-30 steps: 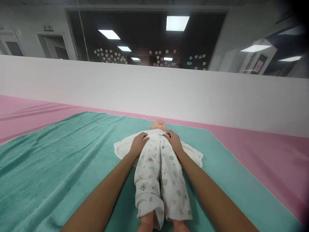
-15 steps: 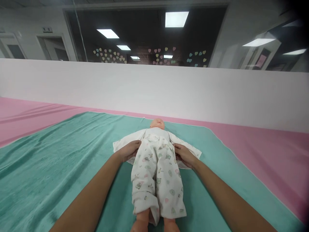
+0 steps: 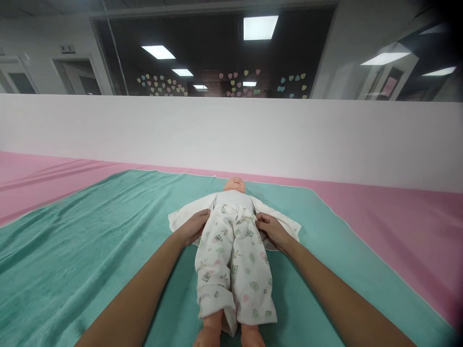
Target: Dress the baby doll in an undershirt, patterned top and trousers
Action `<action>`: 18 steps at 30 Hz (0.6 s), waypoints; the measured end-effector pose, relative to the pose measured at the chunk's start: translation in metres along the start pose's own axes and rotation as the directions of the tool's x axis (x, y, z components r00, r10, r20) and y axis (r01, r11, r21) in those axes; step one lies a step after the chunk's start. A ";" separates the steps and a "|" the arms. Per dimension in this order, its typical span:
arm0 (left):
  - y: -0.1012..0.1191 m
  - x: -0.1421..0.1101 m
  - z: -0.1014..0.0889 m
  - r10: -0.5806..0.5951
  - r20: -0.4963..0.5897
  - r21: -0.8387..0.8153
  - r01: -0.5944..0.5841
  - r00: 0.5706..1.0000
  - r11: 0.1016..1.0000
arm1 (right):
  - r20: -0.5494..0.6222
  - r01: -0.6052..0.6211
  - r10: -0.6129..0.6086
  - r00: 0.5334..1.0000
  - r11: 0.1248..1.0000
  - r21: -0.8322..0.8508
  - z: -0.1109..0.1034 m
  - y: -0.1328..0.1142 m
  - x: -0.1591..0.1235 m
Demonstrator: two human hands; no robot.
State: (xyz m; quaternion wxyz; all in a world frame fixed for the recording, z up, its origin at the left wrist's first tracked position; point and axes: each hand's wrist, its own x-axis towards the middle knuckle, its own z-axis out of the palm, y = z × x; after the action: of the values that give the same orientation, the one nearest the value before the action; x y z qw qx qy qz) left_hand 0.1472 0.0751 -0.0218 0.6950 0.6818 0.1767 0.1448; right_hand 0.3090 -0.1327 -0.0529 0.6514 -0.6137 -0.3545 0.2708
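Flanking the white, print-patterned cloth trousers (image 3: 235,265) at the waist, the left hand (image 3: 195,225) and right hand (image 3: 273,230) touch either side, fingers curled; how firmly each grip closes, I cannot tell. The pale plastic doll (image 3: 234,185) wearing them lies face-up on a teal blanket (image 3: 90,250).

A teal blanket (image 3: 108,231), creased at left and edged in white, lies over pink fabric (image 3: 390,226). Along the far side runs a plain white panel (image 3: 231,135). Above it show dark glass (image 3: 210,38), heart shapes (image 3: 235,75), rectangular lights (image 3: 260,28) and, far left, a doorway (image 3: 77,77).
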 end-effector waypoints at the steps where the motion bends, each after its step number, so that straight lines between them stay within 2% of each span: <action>1: -0.003 0.002 0.002 -0.001 0.010 -0.017 0.001 1.000 1.000 | -0.035 -0.006 0.006 0.999 1.000 0.014 0.003 0.002 0.001; 5: -0.013 0.010 0.008 0.086 -0.064 -0.056 -0.090 0.994 0.994 | -0.152 0.014 -0.013 0.988 1.000 0.006 0.012 0.006 0.002; 7: -0.016 0.013 0.011 0.120 -0.085 -0.078 -0.127 0.989 0.989 | -0.203 0.060 -0.082 0.976 0.992 -0.114 0.012 0.004 0.001; 9: -0.018 0.014 0.014 0.126 -0.077 -0.123 -0.135 0.989 0.983 | -0.246 0.092 -0.166 0.955 0.954 -0.285 0.009 0.002 0.000; 11: -0.018 0.014 0.017 0.127 -0.065 -0.166 -0.136 0.990 0.977 | -0.277 0.098 -0.218 0.936 0.916 -0.389 0.005 0.001 0.000; 14: -0.018 0.013 0.019 0.137 -0.057 -0.186 -0.145 0.989 0.972 | -0.322 0.073 -0.187 0.928 0.939 -0.336 0.002 0.004 0.002; 18: -0.015 0.011 0.018 0.109 0.010 -0.169 -0.105 0.994 0.980 | -0.321 0.011 -0.085 0.943 0.974 -0.226 0.004 0.009 0.005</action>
State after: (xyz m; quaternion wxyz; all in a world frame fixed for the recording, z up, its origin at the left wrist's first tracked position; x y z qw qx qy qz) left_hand 0.1645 0.0630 -0.0375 0.7429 0.6306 0.1203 0.1900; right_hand 0.3101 -0.1254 -0.0607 0.6354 -0.7100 -0.2839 0.1077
